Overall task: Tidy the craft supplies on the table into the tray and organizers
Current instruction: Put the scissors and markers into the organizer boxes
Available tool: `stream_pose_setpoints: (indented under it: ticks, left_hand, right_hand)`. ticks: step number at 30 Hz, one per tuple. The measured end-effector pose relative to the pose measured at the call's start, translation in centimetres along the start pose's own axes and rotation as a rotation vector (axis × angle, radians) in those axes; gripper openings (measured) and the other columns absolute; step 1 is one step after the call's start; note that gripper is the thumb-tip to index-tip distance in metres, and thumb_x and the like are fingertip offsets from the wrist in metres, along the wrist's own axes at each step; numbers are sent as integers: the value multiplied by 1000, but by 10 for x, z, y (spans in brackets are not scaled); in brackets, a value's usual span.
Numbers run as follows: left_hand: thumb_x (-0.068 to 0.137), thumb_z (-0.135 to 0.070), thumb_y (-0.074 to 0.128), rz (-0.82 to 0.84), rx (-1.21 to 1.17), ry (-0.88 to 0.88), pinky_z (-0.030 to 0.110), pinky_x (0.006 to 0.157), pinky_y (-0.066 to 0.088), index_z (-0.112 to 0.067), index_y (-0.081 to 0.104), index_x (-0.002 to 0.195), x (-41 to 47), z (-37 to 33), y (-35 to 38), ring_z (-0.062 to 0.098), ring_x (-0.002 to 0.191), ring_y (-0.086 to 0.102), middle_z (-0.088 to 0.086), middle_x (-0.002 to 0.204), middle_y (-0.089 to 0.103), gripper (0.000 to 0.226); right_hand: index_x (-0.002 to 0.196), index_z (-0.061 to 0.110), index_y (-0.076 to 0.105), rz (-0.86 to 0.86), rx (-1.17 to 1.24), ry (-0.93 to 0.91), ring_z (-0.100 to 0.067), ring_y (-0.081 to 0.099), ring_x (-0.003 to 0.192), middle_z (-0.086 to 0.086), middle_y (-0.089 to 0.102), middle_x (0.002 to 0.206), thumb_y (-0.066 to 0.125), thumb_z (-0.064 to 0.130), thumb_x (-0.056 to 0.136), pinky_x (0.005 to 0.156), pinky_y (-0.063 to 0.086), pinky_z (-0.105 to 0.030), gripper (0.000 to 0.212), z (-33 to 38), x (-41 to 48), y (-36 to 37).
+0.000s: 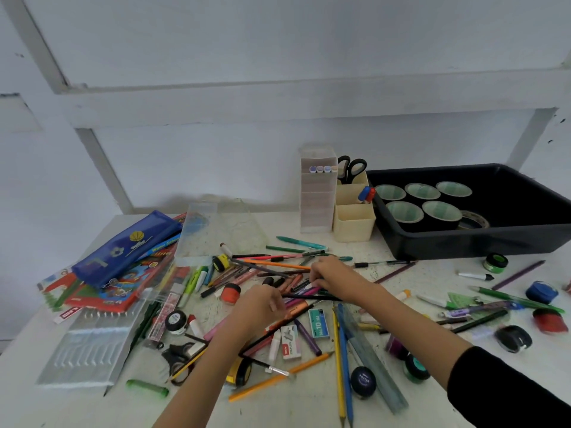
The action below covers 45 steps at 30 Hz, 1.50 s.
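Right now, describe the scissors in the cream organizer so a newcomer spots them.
Find the black plastic tray at far right. Beside its left wall stands a cream plastic organizer; the black-handled scissors stand handles-up in its rear compartment, unlike the black scissors lying flat front-left.

Tray (463, 242): right end cut by the frame edge.
Right hand (335, 278): fingertips buried among pens (312, 298).
Red pot (550, 321): blurred.

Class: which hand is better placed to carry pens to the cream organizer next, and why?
Right. The right hand grips pens in the pile and lies nearer the cream organizer; the left hand sits farther back and left.
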<state>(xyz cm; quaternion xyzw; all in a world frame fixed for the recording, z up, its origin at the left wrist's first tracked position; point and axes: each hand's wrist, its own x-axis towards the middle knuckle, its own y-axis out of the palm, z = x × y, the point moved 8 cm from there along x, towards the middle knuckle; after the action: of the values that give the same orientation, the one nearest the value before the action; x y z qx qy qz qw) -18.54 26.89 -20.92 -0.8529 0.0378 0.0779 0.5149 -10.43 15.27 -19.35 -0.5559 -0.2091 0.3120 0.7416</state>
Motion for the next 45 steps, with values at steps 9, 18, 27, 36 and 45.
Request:
stream_pose_setpoints:
  ticks: [9, 18, 27, 36, 45]
  left_hand:
    - [85, -31, 67, -21, 80, -17, 29, 80, 54, -17, 70, 95, -8, 5, 0, 12, 91, 61, -2, 103, 65, 17]
    - [82, -13, 69, -158, -325, 54, 10, 52, 44, -10, 61, 89, -17, -9, -52, -2, 54, 56, -3, 77, 64, 10]
    - [77, -16, 75, -519, -394, 194, 6, 61, 46, -15, 71, 94, -3, -43, -141, 6, 71, 62, 0, 85, 66, 17]
    - [79, -9, 73, -778, -551, 232, 5, 64, 47, -7, 71, 92, 27, -58, -175, 2, 75, 64, -4, 87, 69, 14]
    - [78, -5, 73, -810, -543, 281, 10, 69, 51, -8, 71, 93, 64, -67, -176, 11, 75, 66, 2, 86, 70, 16]
  right_hand:
    - [116, 12, 62, 20, -75, 1, -18, 54, 109, -5, 61, 117, 62, 16, 89, 90, 39, -26, 28, 9, -3, -5]
    - [103, 15, 68, 34, 178, -11, -10, 48, 79, 1, 53, 91, 66, 27, 86, 70, 41, -20, 21, -10, -11, -40]
    - [95, 3, 70, -508, 1181, 38, -20, 70, 86, -9, 73, 90, 70, 10, 81, 81, 56, -26, 16, -26, -8, -142]
    - [87, -7, 63, -904, 883, -128, -22, 72, 71, -15, 72, 77, 70, 5, 81, 69, 57, -26, 15, -14, 25, -225]
    - [88, 6, 66, -781, 521, -87, 2, 60, 71, 2, 66, 83, 74, 12, 78, 70, 44, -3, 14, -29, 79, -187]
